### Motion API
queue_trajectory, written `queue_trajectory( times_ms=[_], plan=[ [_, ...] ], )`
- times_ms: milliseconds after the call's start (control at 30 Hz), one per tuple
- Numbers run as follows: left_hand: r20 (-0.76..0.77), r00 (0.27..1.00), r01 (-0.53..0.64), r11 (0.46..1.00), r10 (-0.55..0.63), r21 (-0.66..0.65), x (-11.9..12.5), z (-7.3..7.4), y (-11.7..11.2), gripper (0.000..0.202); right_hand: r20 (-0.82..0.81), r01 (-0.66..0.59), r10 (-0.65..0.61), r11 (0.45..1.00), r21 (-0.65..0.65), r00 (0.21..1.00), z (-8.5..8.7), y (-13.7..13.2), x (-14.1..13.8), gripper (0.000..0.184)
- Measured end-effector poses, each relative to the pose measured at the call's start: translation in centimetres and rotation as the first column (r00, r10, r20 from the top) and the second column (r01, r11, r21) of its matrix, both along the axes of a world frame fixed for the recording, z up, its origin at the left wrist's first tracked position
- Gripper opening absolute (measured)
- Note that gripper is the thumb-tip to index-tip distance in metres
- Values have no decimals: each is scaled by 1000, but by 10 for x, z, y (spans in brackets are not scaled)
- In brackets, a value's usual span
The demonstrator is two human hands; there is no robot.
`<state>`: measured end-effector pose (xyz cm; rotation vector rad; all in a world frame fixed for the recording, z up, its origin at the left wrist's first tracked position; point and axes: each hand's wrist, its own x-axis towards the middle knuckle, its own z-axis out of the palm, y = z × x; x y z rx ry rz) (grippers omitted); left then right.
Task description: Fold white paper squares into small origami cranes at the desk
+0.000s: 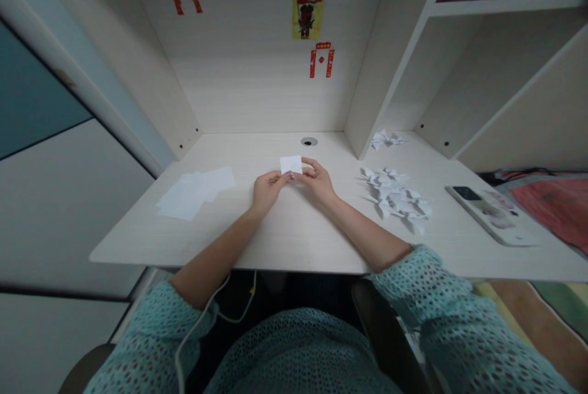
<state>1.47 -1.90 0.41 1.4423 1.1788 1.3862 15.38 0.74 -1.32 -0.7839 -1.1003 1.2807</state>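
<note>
Between my two hands, a small white piece of paper point(291, 164) is held up just above the desk, near its middle. My left hand point(267, 190) pinches its lower left edge. On the other side my right hand point(318, 181), with a ring on one finger, grips the right edge, and the thumbs nearly meet at the bottom. Loose white paper sheets point(195, 190) lie overlapping to the left of my hands. To the right sits a cluster of small folded white paper pieces point(397, 193).
More folded paper point(386, 139) lies behind the upright shelf panel point(374, 69). A phone-like object in a pale case point(489, 215) rests on the right of the desk point(303, 241). A round cable hole point(309, 141) is at the back. A white cable point(202, 314) hangs by my left sleeve.
</note>
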Motion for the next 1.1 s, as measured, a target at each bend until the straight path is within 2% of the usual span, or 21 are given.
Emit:
queue_trajectory(
  times_ms=[133,233,367,500,800,1100],
  plan=[
    [-68,998,22,996,-17,81,-2,-4,1,30,-5,-132,132,984,-122,991,-3,2,6,39],
    [-144,990,8,994,9,113,-3,-4,0,29,22,-192,198,966,-172,980,-2,3,10,32],
    [-197,980,-13,989,42,147,-4,-4,0,28,28,-127,135,970,-209,990,2,2,10,31],
    [-155,987,-11,990,33,139,-3,-5,2,27,32,-89,99,970,-224,995,2,3,9,30],
    [-55,998,-12,999,15,52,-4,-7,5,30,-46,-172,165,957,-235,985,-3,8,10,29],
    [-85,996,-34,999,31,-34,-4,-2,3,30,-56,-170,161,953,-251,985,-3,8,10,29]
  ],
)
